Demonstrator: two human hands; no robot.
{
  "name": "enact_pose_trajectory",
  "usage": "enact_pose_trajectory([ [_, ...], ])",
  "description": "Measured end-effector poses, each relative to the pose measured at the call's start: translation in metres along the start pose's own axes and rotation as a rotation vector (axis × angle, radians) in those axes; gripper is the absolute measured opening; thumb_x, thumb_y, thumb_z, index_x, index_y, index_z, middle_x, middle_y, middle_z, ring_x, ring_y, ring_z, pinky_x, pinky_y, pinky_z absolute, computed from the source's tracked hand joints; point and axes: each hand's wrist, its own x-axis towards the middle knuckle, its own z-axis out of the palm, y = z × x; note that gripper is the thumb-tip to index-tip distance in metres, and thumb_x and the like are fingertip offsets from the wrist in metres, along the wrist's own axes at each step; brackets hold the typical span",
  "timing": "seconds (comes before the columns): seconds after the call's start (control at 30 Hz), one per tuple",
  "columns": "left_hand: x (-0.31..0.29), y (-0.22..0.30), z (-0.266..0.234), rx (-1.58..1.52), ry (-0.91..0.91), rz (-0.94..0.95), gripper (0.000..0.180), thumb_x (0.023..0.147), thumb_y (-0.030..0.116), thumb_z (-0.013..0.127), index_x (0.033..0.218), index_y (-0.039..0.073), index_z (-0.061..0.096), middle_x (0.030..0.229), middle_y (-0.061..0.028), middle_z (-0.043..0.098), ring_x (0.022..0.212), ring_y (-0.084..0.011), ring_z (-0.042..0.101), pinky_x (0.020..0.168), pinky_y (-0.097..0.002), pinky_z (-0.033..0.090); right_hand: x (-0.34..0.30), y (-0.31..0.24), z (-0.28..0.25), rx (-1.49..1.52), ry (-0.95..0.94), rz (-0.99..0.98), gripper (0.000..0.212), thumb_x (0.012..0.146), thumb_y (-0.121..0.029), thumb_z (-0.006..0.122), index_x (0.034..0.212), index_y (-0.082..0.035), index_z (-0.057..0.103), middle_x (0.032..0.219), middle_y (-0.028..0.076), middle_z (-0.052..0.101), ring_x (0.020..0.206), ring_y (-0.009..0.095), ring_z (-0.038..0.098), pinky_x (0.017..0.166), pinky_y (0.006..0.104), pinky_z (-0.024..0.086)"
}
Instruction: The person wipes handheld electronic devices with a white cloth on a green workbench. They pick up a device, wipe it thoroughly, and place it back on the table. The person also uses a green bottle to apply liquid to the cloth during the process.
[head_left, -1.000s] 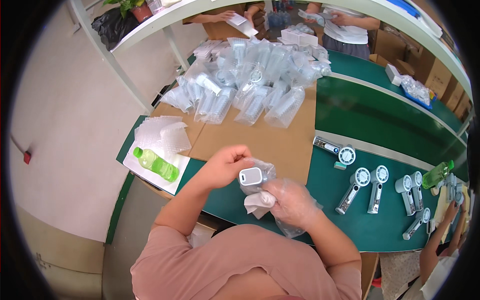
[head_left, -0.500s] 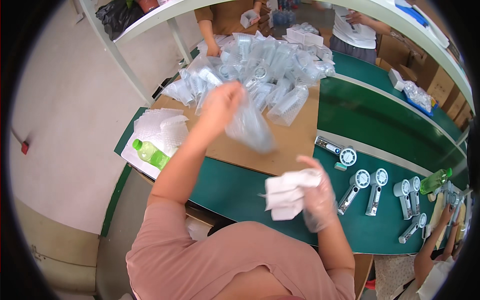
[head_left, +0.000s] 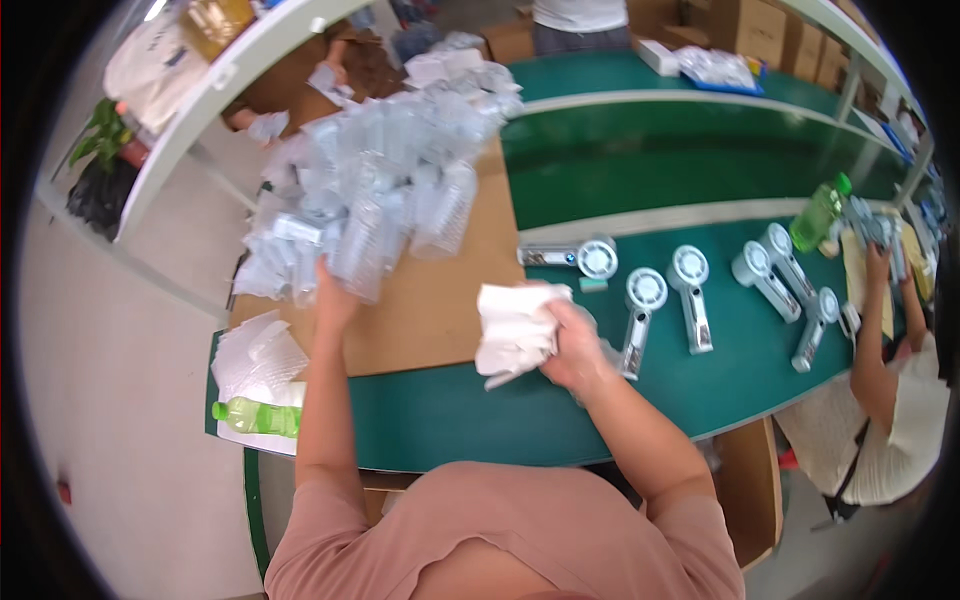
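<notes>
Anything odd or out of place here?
Mildly odd: one pale-blue, round-headed handheld fan lies crosswise beside the flat brown cardboard sheet, its head pointing right, whereas the other fans point theirs roughly forward.

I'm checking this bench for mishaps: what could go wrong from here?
The heap of bubble-wrap packages might slide if the left hand at its near edge disturbs it. The right hand, holding a white cloth, is close to a handheld fan and might knock it. The green-capped bottle beside the left forearm might get bumped.
</notes>
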Motion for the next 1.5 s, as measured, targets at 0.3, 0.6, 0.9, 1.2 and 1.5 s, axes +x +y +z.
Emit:
enact_pose_trajectory([
  [0.3, 0.016, -0.012, 0.039, -1.402, -0.357, -1.041, 0.04, 0.094, 0.027, 0.054, 0.132, 0.019, 0.042, 0.08, -0.0016, 0.056, 0.054, -0.0091, 0.048, 0.041, -0.0209, 0.033, -0.002, -0.006, 0.0, -0.112, -0.02, -0.08, 0.041, 0.086, -0.019, 0.044, 0.122, -0.001, 0.05, 0.12, 0.016, 0.056, 0.113, 0.031, 0.054, 0.099, 0.0458, 0.043],
  [0.6, 0.067, -0.018, 0.007, -1.058, -0.005, -0.764, 0.047, 0.09, 0.013, 0.054, 0.135, 0.01, 0.042, 0.079, -0.0036, 0.06, 0.058, -0.01, 0.052, 0.046, -0.0233, 0.041, 0.002, -0.002, 0.004, 0.046, 0.159, -0.081, 0.044, 0.093, -0.033, 0.041, 0.121, -0.001, 0.052, 0.122, 0.016, 0.057, 0.111, 0.034, 0.057, 0.096, 0.0512, 0.046],
  [0.9, -0.005, 0.099, 0.041, -0.503, -0.019, 0.068, 0.029, 0.085, 0.007, 0.06, 0.114, 0.002, 0.06, 0.099, -0.0126, 0.064, 0.088, -0.0215, 0.062, 0.078, -0.0341, 0.05, -0.023, -0.024, 0.009, 0.203, -0.059, -0.057, 0.052, 0.087, -0.055, 0.049, 0.109, -0.009, 0.059, 0.078, 0.013, 0.061, 0.059, 0.02, 0.053, 0.05, 0.0313, 0.042],
  [1.2, -0.101, 0.265, 0.085, -0.943, -0.974, 0.456, 0.048, 0.083, 0.023, 0.064, 0.128, 0.01, 0.05, 0.122, -0.0128, 0.056, 0.108, -0.0275, 0.056, 0.093, -0.0355, 0.044, -0.035, -0.048, 0.028, 0.123, -0.01, -0.42, 0.045, 0.092, -0.045, 0.052, 0.106, -0.002, 0.055, 0.074, 0.011, 0.058, 0.06, 0.019, 0.056, 0.046, 0.0296, 0.045],
  [1.5, -0.141, 0.296, 0.093, -0.97, -1.01, 0.541, 0.055, 0.082, 0.025, 0.066, 0.131, 0.011, 0.047, 0.132, -0.011, 0.05, 0.116, -0.0249, 0.051, 0.098, -0.0351, 0.04, -0.031, -0.039, 0.018, 0.289, 0.011, -0.49, 0.046, 0.095, -0.045, 0.045, 0.123, -0.009, 0.05, 0.12, 0.009, 0.057, 0.116, 0.026, 0.052, 0.098, 0.0444, 0.045],
])
